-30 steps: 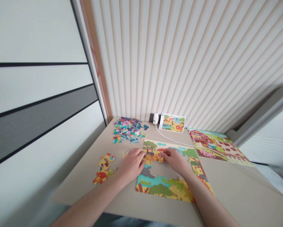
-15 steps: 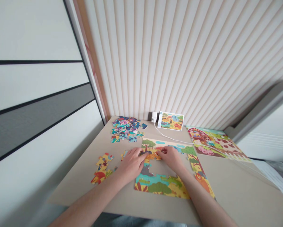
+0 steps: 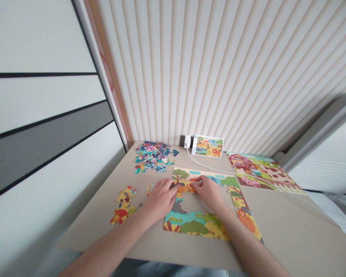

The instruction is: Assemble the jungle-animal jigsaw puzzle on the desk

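Observation:
An animal jigsaw puzzle (image 3: 194,227) lies partly assembled on the table, its border framing a gap where the tabletop shows. Resting on its left side, my left hand (image 3: 160,199) has its fingers stretched out, the thumb side touching the pieces. An orange spotted puzzle piece (image 3: 186,189) lies between my two hands. My right hand (image 3: 208,190) pinches at the right end of that piece, thumb and index finger together. Its fingertips partly hide the piece. Loose yellow puzzle pieces (image 3: 126,200) are to the left of my left hand, one of them with a lion's head.
Dark blue and teal puzzle pieces (image 3: 155,156) are heaped at the back left. A reference picture card (image 3: 208,146) leans against the ribbed wall beside a white charger (image 3: 187,141). Its cable (image 3: 210,169) runs rightward over a farm puzzle (image 3: 265,173).
Both hands stay almost in place at the orange spotted piece. The whole view has shifted very slightly.

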`<action>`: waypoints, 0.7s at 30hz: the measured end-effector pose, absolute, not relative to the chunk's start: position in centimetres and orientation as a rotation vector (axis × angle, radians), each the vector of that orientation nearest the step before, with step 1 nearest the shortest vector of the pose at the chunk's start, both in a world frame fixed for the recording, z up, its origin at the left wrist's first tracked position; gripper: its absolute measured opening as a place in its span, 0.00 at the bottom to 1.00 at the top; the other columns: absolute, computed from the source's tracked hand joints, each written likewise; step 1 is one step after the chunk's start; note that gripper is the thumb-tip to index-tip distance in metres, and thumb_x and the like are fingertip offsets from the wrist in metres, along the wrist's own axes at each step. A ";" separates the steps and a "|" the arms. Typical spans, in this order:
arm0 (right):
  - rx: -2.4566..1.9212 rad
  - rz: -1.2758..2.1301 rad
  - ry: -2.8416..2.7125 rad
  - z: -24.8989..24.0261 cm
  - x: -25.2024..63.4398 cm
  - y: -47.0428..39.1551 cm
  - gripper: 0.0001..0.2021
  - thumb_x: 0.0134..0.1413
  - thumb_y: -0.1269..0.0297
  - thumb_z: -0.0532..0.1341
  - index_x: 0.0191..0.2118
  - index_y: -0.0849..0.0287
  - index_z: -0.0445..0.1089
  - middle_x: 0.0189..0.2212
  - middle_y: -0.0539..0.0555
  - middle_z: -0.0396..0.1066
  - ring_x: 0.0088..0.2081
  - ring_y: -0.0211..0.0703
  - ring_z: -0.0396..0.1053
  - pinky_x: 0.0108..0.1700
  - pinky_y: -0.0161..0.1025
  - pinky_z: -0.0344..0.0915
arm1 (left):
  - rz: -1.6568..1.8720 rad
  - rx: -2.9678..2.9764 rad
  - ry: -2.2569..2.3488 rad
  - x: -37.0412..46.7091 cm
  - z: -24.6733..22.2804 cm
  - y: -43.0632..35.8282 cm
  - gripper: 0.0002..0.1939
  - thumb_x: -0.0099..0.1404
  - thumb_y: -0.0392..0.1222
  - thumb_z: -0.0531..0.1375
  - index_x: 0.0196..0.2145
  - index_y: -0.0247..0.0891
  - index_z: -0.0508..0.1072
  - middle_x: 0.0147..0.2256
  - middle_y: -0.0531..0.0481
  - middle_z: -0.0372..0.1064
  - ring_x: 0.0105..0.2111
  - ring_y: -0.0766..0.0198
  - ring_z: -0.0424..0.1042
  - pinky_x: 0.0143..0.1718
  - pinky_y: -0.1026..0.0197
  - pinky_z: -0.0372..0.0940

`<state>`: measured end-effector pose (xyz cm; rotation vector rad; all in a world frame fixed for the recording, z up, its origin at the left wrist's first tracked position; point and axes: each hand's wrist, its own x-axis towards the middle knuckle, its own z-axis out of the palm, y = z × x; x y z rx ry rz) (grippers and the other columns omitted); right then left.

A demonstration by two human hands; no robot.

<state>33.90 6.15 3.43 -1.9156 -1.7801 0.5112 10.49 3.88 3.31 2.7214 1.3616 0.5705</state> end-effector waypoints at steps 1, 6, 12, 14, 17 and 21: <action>-1.924 0.491 -1.788 3.4 33.9 6.1 0.11 0.61 0.58 0.64 0.44 0.56 0.76 0.34 0.54 0.79 0.36 0.47 0.74 0.35 0.37 0.56 | 0.569 2.723 1.361 10.5 3.3 3.9 0.20 0.74 0.34 0.54 0.60 0.45 0.72 0.49 0.42 0.68 0.52 0.50 0.69 0.54 0.47 0.67; -1.921 0.463 -1.826 3.3 33.6 5.7 0.11 0.63 0.58 0.62 0.47 0.57 0.74 0.35 0.56 0.79 0.37 0.48 0.75 0.36 0.37 0.56 | 0.568 2.735 1.357 10.5 3.3 3.8 0.21 0.73 0.33 0.54 0.60 0.44 0.72 0.49 0.42 0.69 0.53 0.50 0.69 0.55 0.47 0.67; -1.787 0.577 -1.916 3.7 34.5 4.6 0.05 0.61 0.65 0.61 0.40 0.55 0.75 0.30 0.50 0.78 0.32 0.42 0.72 0.33 0.35 0.54 | 0.541 2.756 1.370 10.4 3.4 3.8 0.20 0.74 0.34 0.54 0.60 0.44 0.72 0.50 0.42 0.69 0.53 0.50 0.69 0.55 0.48 0.66; -1.760 0.595 -1.958 3.9 34.8 4.1 0.06 0.61 0.67 0.60 0.34 0.55 0.74 0.29 0.50 0.77 0.31 0.41 0.72 0.32 0.35 0.54 | 0.531 2.769 1.370 10.5 3.4 3.8 0.20 0.73 0.34 0.54 0.60 0.44 0.72 0.50 0.42 0.69 0.53 0.50 0.69 0.55 0.48 0.66; -1.770 0.570 -1.972 4.2 34.9 3.7 0.09 0.62 0.66 0.59 0.31 0.56 0.73 0.28 0.51 0.77 0.30 0.41 0.71 0.31 0.35 0.53 | 0.510 2.799 1.362 10.6 3.5 3.7 0.20 0.73 0.33 0.54 0.59 0.41 0.71 0.50 0.41 0.69 0.53 0.49 0.69 0.55 0.48 0.66; -1.778 0.494 -1.908 4.8 35.1 3.6 0.13 0.66 0.60 0.56 0.33 0.55 0.74 0.29 0.51 0.77 0.30 0.41 0.71 0.32 0.36 0.54 | 0.471 2.864 1.353 10.9 4.5 3.5 0.19 0.72 0.31 0.54 0.58 0.40 0.72 0.48 0.40 0.70 0.50 0.48 0.70 0.53 0.46 0.66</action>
